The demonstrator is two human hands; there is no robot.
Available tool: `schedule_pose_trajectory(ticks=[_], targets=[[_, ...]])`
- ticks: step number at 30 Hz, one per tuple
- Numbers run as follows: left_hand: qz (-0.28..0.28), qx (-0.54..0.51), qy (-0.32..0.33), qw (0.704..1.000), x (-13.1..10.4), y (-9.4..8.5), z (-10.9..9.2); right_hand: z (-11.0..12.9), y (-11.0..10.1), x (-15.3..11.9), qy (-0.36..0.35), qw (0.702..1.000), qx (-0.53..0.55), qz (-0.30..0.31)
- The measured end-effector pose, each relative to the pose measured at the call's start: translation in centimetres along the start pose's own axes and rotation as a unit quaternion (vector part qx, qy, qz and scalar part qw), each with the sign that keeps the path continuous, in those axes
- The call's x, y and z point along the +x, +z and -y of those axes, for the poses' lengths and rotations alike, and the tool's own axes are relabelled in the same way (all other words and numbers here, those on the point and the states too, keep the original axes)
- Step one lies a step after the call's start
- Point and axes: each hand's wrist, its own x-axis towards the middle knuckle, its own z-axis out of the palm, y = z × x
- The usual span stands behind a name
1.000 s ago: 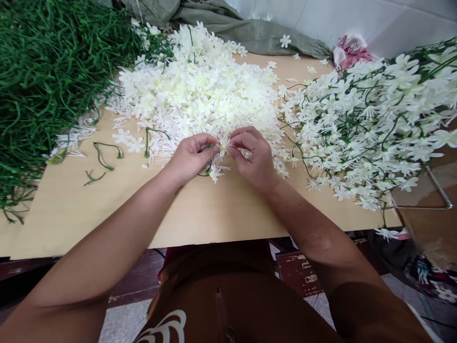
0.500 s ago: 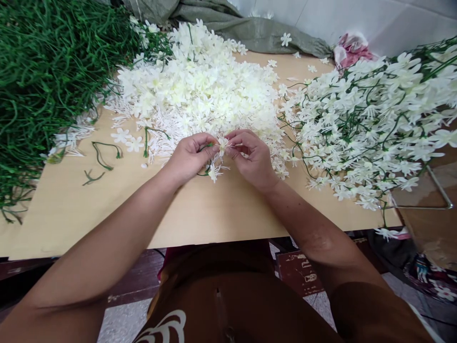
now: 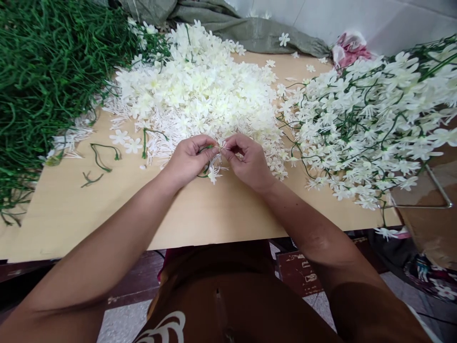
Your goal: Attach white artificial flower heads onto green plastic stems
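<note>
Bare tabletop (image 3: 200, 214) lay between your hands and its near edge, with the white flower heap (image 3: 214, 90) just beyond your fingers, the green stem pile (image 3: 60, 62) well to the left and the stemmed flowers (image 3: 357, 128) to the right. The held flower (image 3: 221, 143) sat between your two hands; its long axis was too hidden to tell. The lower flower (image 3: 213, 174) pointed towards the near edge, beside a curved green stem (image 3: 204, 172). Your left hand (image 3: 193, 157) had thumb and forefinger together on green stem (mostly covered by them), and your right hand (image 3: 250, 162) pinched the held flower.
</note>
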Motion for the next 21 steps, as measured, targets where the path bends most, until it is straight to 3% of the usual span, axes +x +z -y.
schedule_pose_trajectory(ticks=[5, 9, 13, 16, 21], targets=[[0.019, -0.02, -0.005, 1.0, -0.1, -0.2, -0.1, -0.2, -0.5, 0.4, 0.057, 0.993, 0.101, -0.023], [0.046, -0.083, -0.037, 0.995, 0.0, -0.6, -0.2, -0.1, -1.1, 0.6, 0.111, 0.968, 0.222, -0.037], [0.057, -0.097, -0.071, 0.991, 0.2, -0.8, 0.0, 0.4, -1.0, 0.6, 0.156, 0.944, 0.292, 0.002], [0.062, -0.053, -0.048, 0.996, 0.4, -0.9, 0.5, 0.4, -0.7, 0.5, 0.179, 0.932, 0.314, 0.032], [0.123, -0.028, -0.006, 0.992, 0.4, -1.1, 0.9, 0.2, -0.5, 0.5, 0.196, 0.929, 0.312, 0.023]])
